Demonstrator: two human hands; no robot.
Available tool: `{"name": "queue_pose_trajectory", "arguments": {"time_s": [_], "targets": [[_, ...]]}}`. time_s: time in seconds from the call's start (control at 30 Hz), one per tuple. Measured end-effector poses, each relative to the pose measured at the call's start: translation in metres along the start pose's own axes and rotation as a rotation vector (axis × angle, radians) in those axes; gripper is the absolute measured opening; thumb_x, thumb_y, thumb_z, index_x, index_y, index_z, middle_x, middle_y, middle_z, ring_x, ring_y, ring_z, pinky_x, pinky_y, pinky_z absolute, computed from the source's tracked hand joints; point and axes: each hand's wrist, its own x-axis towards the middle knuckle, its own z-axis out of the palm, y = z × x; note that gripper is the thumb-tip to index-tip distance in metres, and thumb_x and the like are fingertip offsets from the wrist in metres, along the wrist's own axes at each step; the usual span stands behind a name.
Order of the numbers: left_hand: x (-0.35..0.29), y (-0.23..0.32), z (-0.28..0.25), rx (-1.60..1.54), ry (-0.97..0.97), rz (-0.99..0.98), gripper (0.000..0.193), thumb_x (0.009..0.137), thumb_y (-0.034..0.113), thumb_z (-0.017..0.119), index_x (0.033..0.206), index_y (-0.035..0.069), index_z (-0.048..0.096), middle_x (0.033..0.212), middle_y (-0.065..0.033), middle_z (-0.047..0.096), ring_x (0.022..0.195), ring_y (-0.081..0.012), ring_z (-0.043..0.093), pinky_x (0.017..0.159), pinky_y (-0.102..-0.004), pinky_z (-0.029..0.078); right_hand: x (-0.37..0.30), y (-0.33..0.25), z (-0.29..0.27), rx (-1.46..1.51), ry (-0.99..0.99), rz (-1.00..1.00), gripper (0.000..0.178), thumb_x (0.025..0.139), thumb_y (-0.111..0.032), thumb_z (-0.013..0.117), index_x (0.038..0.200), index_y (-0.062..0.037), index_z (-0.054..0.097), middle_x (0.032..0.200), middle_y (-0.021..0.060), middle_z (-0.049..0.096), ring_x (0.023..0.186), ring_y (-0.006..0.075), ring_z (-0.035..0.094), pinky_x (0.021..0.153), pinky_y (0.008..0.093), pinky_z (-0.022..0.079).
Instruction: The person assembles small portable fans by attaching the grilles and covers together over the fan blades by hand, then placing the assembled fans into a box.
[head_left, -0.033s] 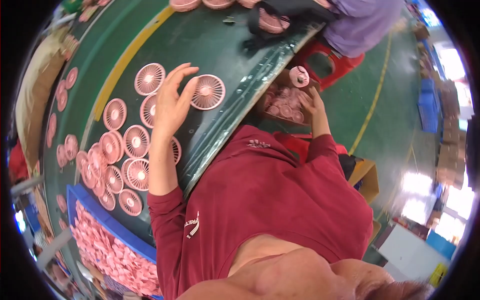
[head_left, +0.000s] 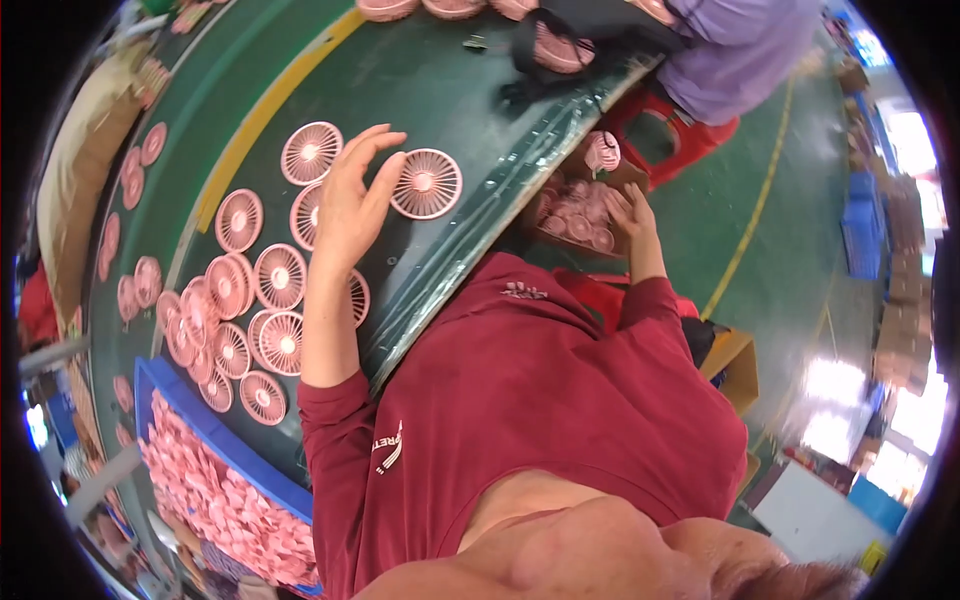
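Observation:
My left hand (head_left: 352,200) is over the green table, its fingers apart and nothing between them. Its thumb is next to a pink round fan grille (head_left: 426,184) lying flat; whether they touch I cannot tell. Off the table's edge, my right hand (head_left: 634,217) is open at the side of a cardboard box (head_left: 618,246) that holds several pink round parts (head_left: 578,215). A pink and white round part (head_left: 603,151) shows past the right fingertips, apart from them, above the box's far side.
More pink grilles (head_left: 279,277) lie left of my left forearm. A blue bin (head_left: 222,437) of small pink pieces stands at the near left. Across the table is a person in a purple top (head_left: 735,55), beside a red stool (head_left: 690,135).
The view has shifted slightly. The pink and white part has turned, and the gap between it and my right fingers has widened. My left hand looks the same.

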Motion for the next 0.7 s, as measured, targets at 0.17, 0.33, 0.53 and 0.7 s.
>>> {"name": "queue_pose_trajectory", "arguments": {"time_s": [0.17, 0.33, 0.53, 0.7], "targets": [[-0.008, -0.005, -0.014, 0.023, 0.015, -0.086, 0.033, 0.094, 0.029, 0.06, 0.119, 0.008, 0.065, 0.134, -0.0146, 0.058, 0.123, -0.0299, 0.055, 0.098, -0.0391, 0.045, -0.009, 0.006, 0.015, -0.12, -0.139, -0.031, 0.046, 0.098, -0.029, 0.058, 0.138, -0.0078, 0.047, 0.132, 0.0156, 0.058, 0.118, 0.0296, 0.059, 0.097, 0.0421, 0.052], [-0.013, -0.01, -0.014, 0.022, -0.009, -0.125, 0.031, 0.094, 0.027, 0.06, 0.119, 0.009, 0.065, 0.135, -0.0138, 0.058, 0.123, -0.0288, 0.055, 0.097, -0.0391, 0.045, -0.02, 0.005, 0.047, -0.304, -0.235, -0.162, 0.05, 0.095, -0.021, 0.062, 0.139, -0.0065, 0.045, 0.126, 0.013, 0.06, 0.11, 0.0267, 0.061, 0.091, 0.0395, 0.055], [-0.013, -0.012, -0.01, -0.027, -0.025, -0.105, 0.032, 0.094, 0.026, 0.062, 0.12, 0.009, 0.064, 0.136, -0.0134, 0.056, 0.124, -0.0279, 0.055, 0.099, -0.0389, 0.045, 0.044, 0.019, 0.043, -0.803, 0.032, -0.64, 0.097, 0.066, -0.025, 0.089, 0.142, 0.0018, 0.035, 0.126, 0.0199, 0.057, 0.109, 0.0241, 0.059, 0.081, 0.035, 0.054], [-0.017, -0.013, -0.006, -0.018, -0.05, -0.141, 0.031, 0.093, 0.024, 0.063, 0.12, 0.009, 0.065, 0.137, -0.012, 0.056, 0.123, -0.0267, 0.056, 0.099, -0.0389, 0.046, 0.08, 0.026, 0.03, -0.975, 0.031, -0.593, 0.106, 0.067, -0.026, 0.09, 0.15, -0.0039, 0.026, 0.135, 0.0283, 0.045, 0.115, 0.0302, 0.055, 0.081, 0.0368, 0.055]]}}
